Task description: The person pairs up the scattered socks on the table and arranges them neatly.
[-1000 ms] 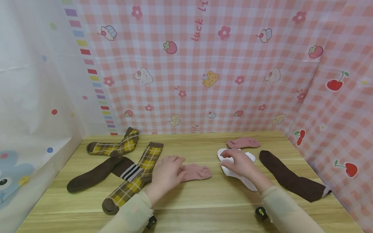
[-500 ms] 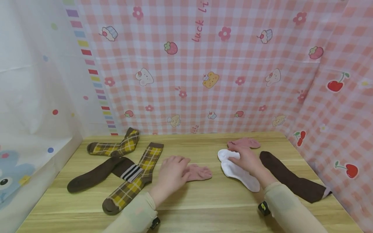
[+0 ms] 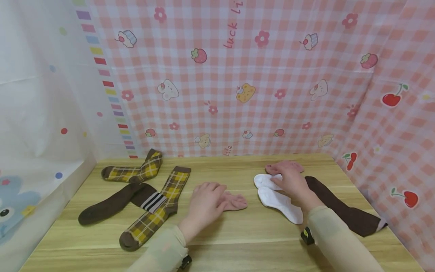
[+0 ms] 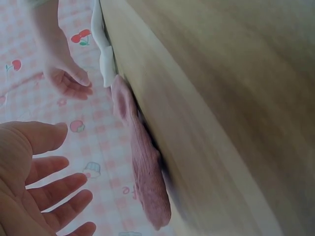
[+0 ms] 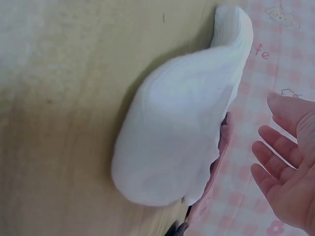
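My left hand point(image 3: 205, 206) hovers at the near pink ankle sock point(image 3: 235, 201), hiding its left end from the head camera. The left wrist view shows a gap between the loosely bent fingers point(image 4: 58, 191) and that sock. My right hand point(image 3: 293, 186) is above two overlapping white socks, a front one point(image 3: 283, 206) and one behind point(image 3: 264, 181). It partly covers the back one and overlaps the far pink sock point(image 3: 290, 165) in the head view. In the right wrist view, its relaxed fingers point(image 5: 278, 157) hold nothing and stay apart from the white sock.
A dark brown sock point(image 3: 343, 209) lies at the right side of the wooden table point(image 3: 231, 249). On the left are two yellow-brown plaid socks, one at the back point(image 3: 125, 173) and one in front point(image 3: 144, 228), with a dark striped-cuff sock point(image 3: 108, 206) between them.
My left hand has shifted right, over more of the near pink sock. My right hand has moved right and slightly away from me, uncovering more of the front white sock. The socks lie as before.
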Available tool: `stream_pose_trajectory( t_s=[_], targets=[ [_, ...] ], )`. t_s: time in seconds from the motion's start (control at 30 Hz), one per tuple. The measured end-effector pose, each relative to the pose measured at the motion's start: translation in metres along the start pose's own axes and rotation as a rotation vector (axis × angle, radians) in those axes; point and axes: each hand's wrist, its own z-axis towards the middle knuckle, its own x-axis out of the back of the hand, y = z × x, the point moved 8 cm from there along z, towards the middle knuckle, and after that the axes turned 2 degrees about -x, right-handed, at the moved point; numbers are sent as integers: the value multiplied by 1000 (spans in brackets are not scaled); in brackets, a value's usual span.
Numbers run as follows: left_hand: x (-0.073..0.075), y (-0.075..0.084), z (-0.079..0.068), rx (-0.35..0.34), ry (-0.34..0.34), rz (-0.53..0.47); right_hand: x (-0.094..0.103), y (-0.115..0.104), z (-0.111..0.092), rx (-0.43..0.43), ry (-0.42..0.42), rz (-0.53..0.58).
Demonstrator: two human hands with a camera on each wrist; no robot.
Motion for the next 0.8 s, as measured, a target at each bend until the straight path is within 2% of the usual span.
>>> stream_pose_trajectory(
  t_s=[0.23,0.43,0.8],
  targets=[
    [-3,6,0,5,-6,-20,0,2,8,25,32,-77],
    [-6,10,1,2,-11,-15,-3,6,14,8,35,-128],
    [-8,16,2,2,-7,-10,-11,19,20,-84,11,-225]
  ],
)
